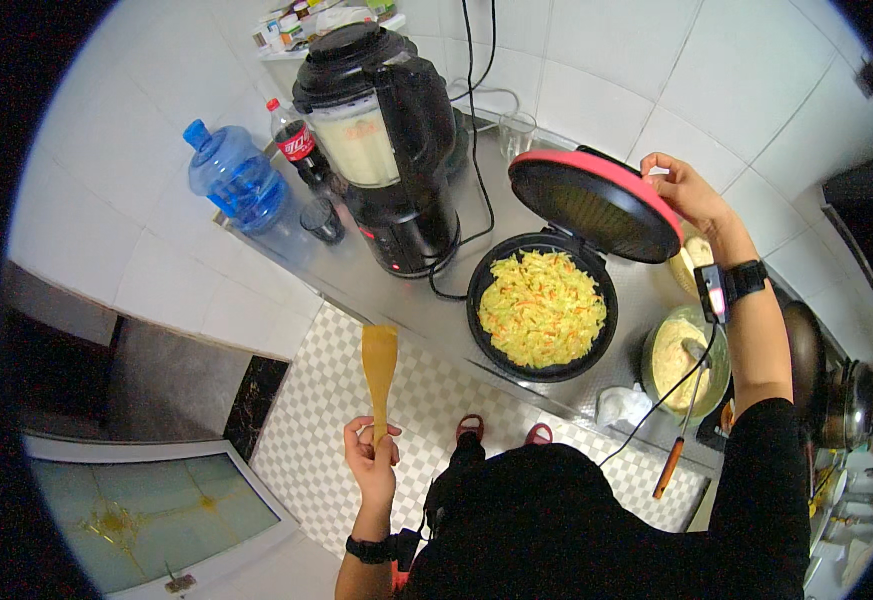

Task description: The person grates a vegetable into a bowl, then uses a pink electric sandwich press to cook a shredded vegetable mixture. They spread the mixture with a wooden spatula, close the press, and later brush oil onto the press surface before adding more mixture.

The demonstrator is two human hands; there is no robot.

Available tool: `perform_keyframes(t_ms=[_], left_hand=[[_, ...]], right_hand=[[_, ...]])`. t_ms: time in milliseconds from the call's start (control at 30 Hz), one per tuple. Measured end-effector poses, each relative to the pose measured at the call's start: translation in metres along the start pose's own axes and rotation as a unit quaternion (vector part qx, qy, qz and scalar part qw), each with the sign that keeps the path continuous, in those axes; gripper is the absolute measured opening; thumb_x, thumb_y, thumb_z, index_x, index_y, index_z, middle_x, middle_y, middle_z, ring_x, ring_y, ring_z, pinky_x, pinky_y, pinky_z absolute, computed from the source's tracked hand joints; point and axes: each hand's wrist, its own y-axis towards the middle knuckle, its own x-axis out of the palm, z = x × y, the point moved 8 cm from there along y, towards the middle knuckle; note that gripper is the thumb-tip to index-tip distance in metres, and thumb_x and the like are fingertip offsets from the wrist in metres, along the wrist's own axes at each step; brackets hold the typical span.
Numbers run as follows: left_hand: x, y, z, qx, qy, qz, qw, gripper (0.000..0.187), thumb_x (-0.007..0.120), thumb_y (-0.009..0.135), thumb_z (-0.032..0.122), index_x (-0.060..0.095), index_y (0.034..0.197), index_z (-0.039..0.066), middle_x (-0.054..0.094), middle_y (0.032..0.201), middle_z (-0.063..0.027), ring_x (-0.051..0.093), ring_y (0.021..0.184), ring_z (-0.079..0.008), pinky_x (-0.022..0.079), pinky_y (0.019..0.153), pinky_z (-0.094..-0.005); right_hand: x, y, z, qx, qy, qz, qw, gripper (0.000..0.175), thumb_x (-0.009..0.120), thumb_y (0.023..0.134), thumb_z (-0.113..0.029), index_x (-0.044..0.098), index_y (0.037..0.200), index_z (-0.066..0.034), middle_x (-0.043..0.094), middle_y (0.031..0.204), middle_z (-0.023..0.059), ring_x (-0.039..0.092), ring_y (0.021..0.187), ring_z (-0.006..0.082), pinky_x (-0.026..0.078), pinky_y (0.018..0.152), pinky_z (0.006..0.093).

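My left hand (373, 457) grips the handle of a wooden spatula (381, 367), held upright in front of my body over the floor. With the fingers of my right hand (680, 187) I hold the raised red lid (594, 202) of an electric baking pan by its rim. The lid's dark inner face is tilted over the far right of the pan. In the black lower pan (479, 337) lies a round, flat layer of shredded yellow-green vegetable with orange strips (543, 309). It covers most of the pan's base.
A black blender (414, 225) with pale liquid, a cola bottle (297, 142), a dark glass (322, 221) and a blue water jug (237, 180) stand left on the steel counter (376, 285). At right are a batter bowl (680, 367) with a ladle (680, 442) and a crumpled white bag (622, 406).
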Motion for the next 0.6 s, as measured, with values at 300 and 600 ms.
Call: perform_keyframes(t_ms=[300, 600], left_hand=[[0.016, -0.012, 0.0, 0.005, -0.016, 0.023, 1.0, 0.03, 0.051, 0.093, -0.006, 0.043, 0.12, 0.004, 0.068, 0.09, -0.0137, 0.048, 0.05, -0.0077, 0.039, 0.047, -0.0209], [0.056, 0.011, -0.01, -0.035, 0.005, -0.052, 0.998, 0.031, 0.055, 0.094, -0.006, 0.06, 0.124, -0.003, 0.072, 0.101, -0.0136, 0.055, 0.06, -0.0071, 0.044, 0.053, -0.0216]], right_hand=[[-0.1, 0.05, 0.039, 0.14, 0.161, 0.099, 0.972, 0.04, 0.052, 0.103, -0.037, 0.065, 0.12, -0.0036, 0.07, 0.112, 0.0117, 0.067, 0.098, 0.0195, 0.057, 0.085, 0.0356], [-0.147, 0.028, 0.04, 0.078, 0.001, 0.164, 0.983, 0.054, 0.045, 0.102, -0.05, 0.067, 0.121, -0.0037, 0.068, 0.123, 0.013, 0.059, 0.116, 0.0252, 0.041, 0.105, 0.0408]])
